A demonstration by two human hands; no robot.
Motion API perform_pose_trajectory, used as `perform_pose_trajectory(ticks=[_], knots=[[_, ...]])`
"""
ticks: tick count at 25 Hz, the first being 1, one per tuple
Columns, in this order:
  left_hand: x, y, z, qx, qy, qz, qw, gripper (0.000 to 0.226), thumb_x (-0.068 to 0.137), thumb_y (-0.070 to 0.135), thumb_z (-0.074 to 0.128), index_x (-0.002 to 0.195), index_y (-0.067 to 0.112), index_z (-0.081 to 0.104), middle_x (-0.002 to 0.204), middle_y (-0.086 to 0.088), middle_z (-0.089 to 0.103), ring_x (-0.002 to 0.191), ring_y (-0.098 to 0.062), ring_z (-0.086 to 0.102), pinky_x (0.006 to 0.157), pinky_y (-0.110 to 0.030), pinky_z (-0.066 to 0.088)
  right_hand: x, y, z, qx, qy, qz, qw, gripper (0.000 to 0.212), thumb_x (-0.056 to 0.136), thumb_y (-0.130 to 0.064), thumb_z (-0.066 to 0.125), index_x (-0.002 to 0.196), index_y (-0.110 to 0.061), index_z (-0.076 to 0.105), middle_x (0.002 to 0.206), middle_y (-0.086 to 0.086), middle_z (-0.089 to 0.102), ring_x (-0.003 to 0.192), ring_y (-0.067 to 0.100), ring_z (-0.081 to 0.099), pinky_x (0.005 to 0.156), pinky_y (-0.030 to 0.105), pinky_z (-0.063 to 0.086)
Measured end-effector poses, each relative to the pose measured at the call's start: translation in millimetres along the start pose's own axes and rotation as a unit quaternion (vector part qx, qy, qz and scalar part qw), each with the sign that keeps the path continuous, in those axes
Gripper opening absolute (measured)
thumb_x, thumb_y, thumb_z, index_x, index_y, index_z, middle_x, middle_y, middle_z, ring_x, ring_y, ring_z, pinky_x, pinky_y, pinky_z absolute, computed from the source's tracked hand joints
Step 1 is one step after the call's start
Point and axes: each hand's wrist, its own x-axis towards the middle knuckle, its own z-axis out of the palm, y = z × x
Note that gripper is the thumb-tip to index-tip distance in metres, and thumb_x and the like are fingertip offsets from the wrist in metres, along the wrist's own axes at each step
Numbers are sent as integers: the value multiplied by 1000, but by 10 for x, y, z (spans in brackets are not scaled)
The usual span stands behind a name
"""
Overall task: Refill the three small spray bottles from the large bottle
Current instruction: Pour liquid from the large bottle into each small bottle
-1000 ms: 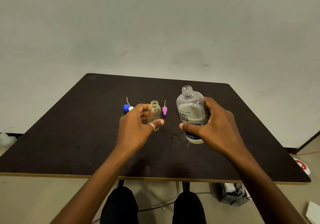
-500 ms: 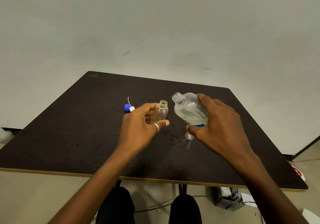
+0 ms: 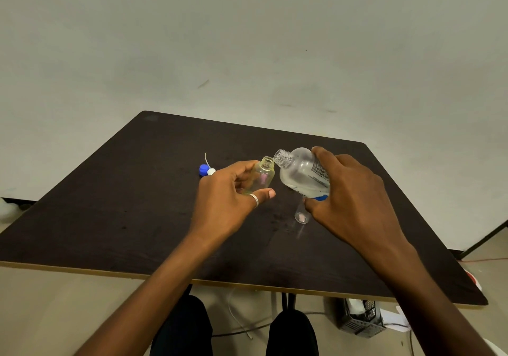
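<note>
My left hand (image 3: pixel 231 199) grips a small clear yellowish bottle (image 3: pixel 262 175), uncapped and held just above the dark table (image 3: pixel 110 212). My right hand (image 3: pixel 349 193) holds the large clear bottle (image 3: pixel 301 173), tipped to the left with its open neck touching the small bottle's rim. Clear liquid lies in the large bottle's lower side. A small clear cap or bottle (image 3: pixel 301 216) with something pink inside stands on the table under my right hand, partly hidden. A blue cap (image 3: pixel 203 169) and a white spray top with a thin tube (image 3: pixel 210 171) lie to the left.
The table's near edge runs across the lower part of the view. Below it are my knees, a white cable on the floor and a black crate (image 3: pixel 360 318) at the right. A plain wall stands behind the table.
My right hand has lifted the large bottle off the table and tipped it left until its neck meets the small bottle. My left hand raised the small bottle slightly.
</note>
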Motion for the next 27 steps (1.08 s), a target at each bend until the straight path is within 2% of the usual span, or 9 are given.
perform_pose_trajectory(ticks=[5, 9, 12, 16, 19, 24, 27], knots=[[4, 7, -17, 9, 7, 1, 1000, 55, 71, 34, 86, 122, 31, 67, 91, 32, 60, 86, 22, 59, 77, -1, 46, 24, -6, -13, -28, -1, -4, 1000, 78, 70, -32, 79, 137, -26, 41, 115, 5, 61, 92, 26, 64, 70, 37, 56], [2, 1, -26, 24, 11, -1, 1000, 55, 70, 35, 87, 122, 33, 67, 89, 34, 59, 84, 17, 61, 78, -2, 47, 33, -6, -30, -40, -11, -7, 999, 75, 70, -32, 79, 135, -26, 42, 114, 5, 61, 91, 27, 63, 68, 38, 56], [-6, -3, -14, 36, 16, 2, 999, 56, 69, 36, 87, 121, 34, 68, 92, 30, 63, 83, 12, 63, 79, -5, 48, 39, -6, -46, -50, -19, -9, 999, 75, 71, -33, 78, 136, -26, 41, 114, 5, 61, 92, 26, 63, 69, 36, 56], [-14, -17, -5, 40, 23, 6, 999, 56, 69, 36, 87, 122, 31, 68, 106, 13, 74, 91, 2, 67, 85, -15, 54, 54, -8, -75, -61, -29, -11, 998, 75, 72, -35, 78, 136, -26, 42, 115, 5, 61, 92, 25, 62, 69, 33, 51], [-15, -6, 6, 44, 29, 3, 999, 56, 69, 37, 87, 122, 32, 68, 106, 12, 74, 90, 3, 67, 84, -13, 53, 52, -19, -96, -73, -33, -14, 997, 75, 71, -35, 78, 136, -26, 42, 115, 4, 60, 92, 25, 61, 68, 30, 47], [-16, -14, 18, 49, 30, -7, 998, 57, 69, 39, 87, 122, 31, 68, 108, 10, 74, 95, -1, 68, 87, -23, 57, 59, -34, -117, -85, -34, -15, 996, 74, 72, -34, 78, 136, -26, 41, 113, 4, 60, 90, 24, 61, 64, 27, 40], [-21, -5, 13, 53, 30, -5, 998, 59, 69, 39, 86, 124, 30, 67, 110, 9, 74, 95, -1, 68, 87, -20, 56, 60, -47, -139, -91, -35, -14, 995, 74, 72, -33, 77, 137, -27, 41, 115, 4, 60, 92, 25, 61, 65, 26, 38]])
